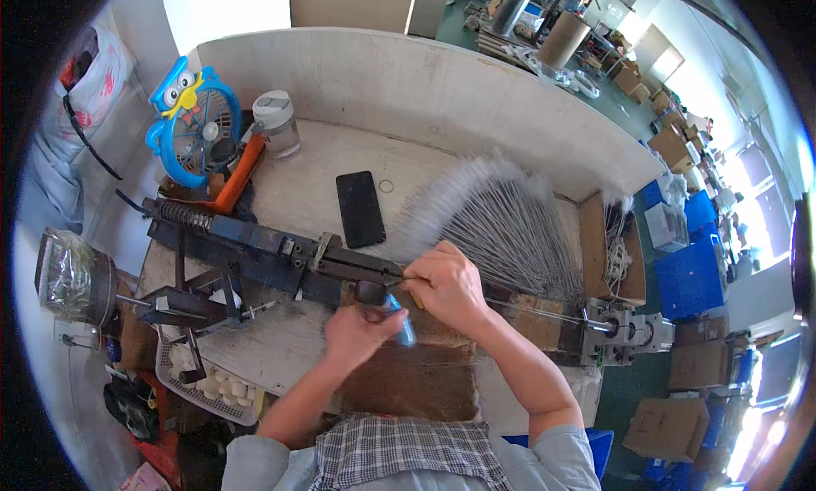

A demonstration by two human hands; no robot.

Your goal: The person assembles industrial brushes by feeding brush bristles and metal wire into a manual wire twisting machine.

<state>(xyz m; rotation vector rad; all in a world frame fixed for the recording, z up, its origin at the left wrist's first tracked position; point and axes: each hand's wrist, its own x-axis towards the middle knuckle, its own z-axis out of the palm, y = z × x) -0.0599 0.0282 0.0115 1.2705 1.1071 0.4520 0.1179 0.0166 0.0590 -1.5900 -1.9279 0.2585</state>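
Observation:
My right hand is closed in a pinch at the right end of a long dark metal bench fixture. A small yellow piece peeks out under its fingers; what the fingertips grip is hidden. My left hand, slightly blurred, is closed just below a dark rounded block; I cannot make out what it holds. A light blue item shows between my hands. Thin metal wires run from near my right hand to a metal clamping head at the right.
A large fan of thin wires lies behind my right hand. Beyond the fixture are a black phone, a clear jar and a blue fan. A white basket of small parts stands at lower left, a cardboard box at right.

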